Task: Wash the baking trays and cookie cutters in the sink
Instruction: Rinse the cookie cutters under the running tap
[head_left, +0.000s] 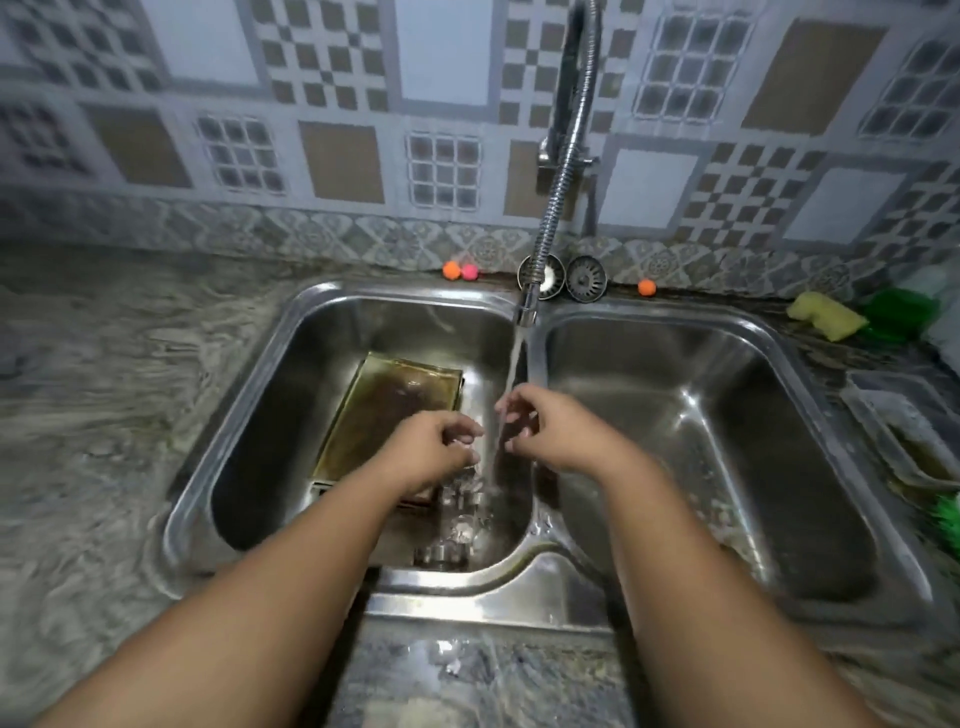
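Nearest the camera, the wet, marbled bench (467, 675) runs along the front of a steel double sink (519, 597). Two bare forearms reach out over it into the left basin (249, 467).

At the front of that basin, metal cookie cutters (457, 519) lie in a cluster on the bottom, right where the falling water (511, 374) splashes.

Above them, the left grip (436, 447) is just left of the stream, its fingers curled inward. Blur makes it impossible to tell whether it holds anything. The right grip (550, 431) is just right of the stream, released, with its fingers bent and spread and nothing seen in them. The two are close together but apart, with the water between them.

Behind and under the left grip, a stained baking tray (395, 405) lies tilted in the left basin, its far end toward the back wall. The right basin (727, 441) sits beside it.

Farther back, the coiled tap hose (566, 156) bends down to a nozzle (527, 306) over the divider. Two sink strainers (586, 278) lean against the back ledge. Two small balls (451, 270), one orange and one pink, are on their left, and a further orange ball (647, 287) is on their right. A yellow sponge (826, 314) rests on the bench at the far right. A patterned tile wall (337, 78) closes the view.
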